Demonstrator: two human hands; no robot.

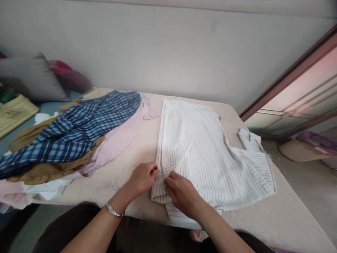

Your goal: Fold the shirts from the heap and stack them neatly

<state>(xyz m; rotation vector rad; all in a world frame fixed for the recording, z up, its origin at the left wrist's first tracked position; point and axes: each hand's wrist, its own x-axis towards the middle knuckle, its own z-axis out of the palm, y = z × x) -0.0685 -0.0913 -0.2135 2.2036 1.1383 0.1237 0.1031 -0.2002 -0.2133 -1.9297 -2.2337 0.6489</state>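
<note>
A white shirt with thin dark stripes [200, 151] lies spread on the beige padded surface [123, 165], one sleeve reaching out to the right. My left hand [143, 177], with a metal bracelet on its wrist, pinches the shirt's near left edge. My right hand [181, 193] is right beside it, fingers curled and pinching the same edge of striped cloth. Both hands are at the shirt's near left corner, close to my body.
A heap of clothes lies at the left: a blue checked shirt [79, 130] on top, a pink garment [118, 140] and brown cloth [47, 170] beneath. A grey pillow [34, 77] and a dark red cushion [70, 75] lie at the far left. A window frame [295, 91] is on the right.
</note>
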